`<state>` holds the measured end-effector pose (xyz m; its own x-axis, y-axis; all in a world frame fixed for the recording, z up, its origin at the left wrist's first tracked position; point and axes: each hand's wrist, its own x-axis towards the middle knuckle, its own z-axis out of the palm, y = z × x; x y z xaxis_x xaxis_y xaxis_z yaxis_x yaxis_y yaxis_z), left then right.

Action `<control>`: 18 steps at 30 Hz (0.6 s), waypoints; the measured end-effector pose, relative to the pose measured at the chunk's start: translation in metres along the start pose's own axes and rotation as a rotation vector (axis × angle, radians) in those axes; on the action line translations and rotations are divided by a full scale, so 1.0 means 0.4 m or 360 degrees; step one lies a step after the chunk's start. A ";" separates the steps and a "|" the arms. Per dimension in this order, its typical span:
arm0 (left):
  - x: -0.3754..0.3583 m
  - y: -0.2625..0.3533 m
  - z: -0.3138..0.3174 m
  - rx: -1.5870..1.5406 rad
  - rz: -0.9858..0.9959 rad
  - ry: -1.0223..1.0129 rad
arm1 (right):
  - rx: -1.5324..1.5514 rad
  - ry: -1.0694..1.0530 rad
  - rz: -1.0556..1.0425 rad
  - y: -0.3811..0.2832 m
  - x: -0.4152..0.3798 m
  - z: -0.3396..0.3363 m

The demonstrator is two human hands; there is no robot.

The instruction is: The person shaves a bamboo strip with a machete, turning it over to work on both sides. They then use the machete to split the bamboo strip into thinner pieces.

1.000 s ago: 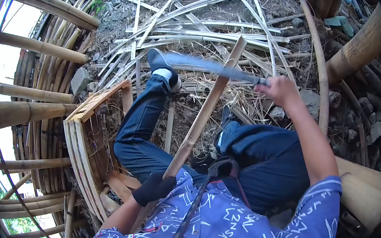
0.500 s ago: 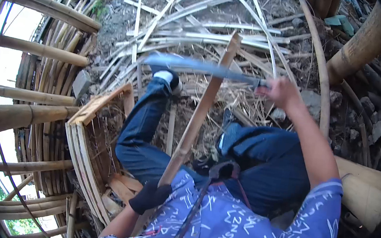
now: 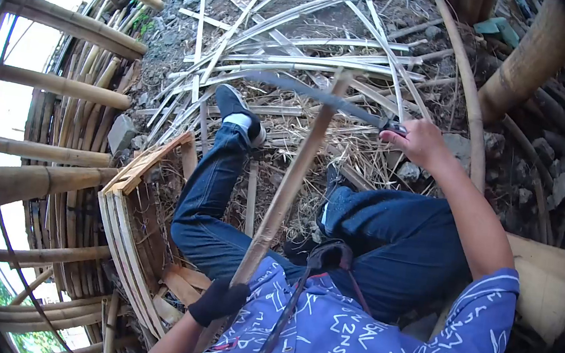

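The left grip point(image 3: 218, 300), in a dark glove, is clenched round the lower part of a long bamboo strip point(image 3: 286, 184) that slants up and away from it. The right grip point(image 3: 420, 142) grasps the handle of a machete point(image 3: 319, 96), whose blade reaches leftward from it and meets the strip's top end, above a litter of split bamboo slats point(image 3: 297, 46) on the ground

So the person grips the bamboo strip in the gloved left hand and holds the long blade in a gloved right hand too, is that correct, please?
Not quite: the head view shows the right hand bare, closed on the handle of the long blade. Only the left hand wears a dark glove, and it grips the bamboo strip.
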<state>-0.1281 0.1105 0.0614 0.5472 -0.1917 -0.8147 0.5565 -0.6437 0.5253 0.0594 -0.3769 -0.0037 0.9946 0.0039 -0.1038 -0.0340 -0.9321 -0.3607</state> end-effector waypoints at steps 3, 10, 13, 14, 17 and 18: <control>-0.048 0.033 0.015 -0.0324 -0.0105 -0.0037 | 0.0034 0.0005 0.0213 0.042 0.053 -0.021; -0.017 0.047 -0.005 -0.0600 -0.0023 0.0245 | -0.0009 0.0029 0.0110 -0.028 0.003 -0.004; 0.005 0.041 -0.061 -0.0659 0.0087 0.0267 | 0.0010 0.0099 0.0197 -0.039 0.018 0.007; 0.003 0.038 -0.068 -0.0666 0.0086 0.0283 | 0.0100 0.0074 0.0325 -0.040 0.019 0.002; 0.012 0.071 -0.094 -0.0591 0.0237 0.0282 | 0.0114 0.0176 0.0450 -0.054 0.016 -0.013; 0.019 0.081 -0.095 -0.0559 0.0225 0.0225 | 0.0245 0.0158 0.0475 -0.060 0.010 -0.027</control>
<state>-0.0821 0.1163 0.0816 0.7007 -0.1403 -0.6996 0.6362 -0.3211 0.7016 0.0651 -0.3583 0.0145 0.9431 -0.3028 -0.1374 -0.3314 -0.8214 -0.4643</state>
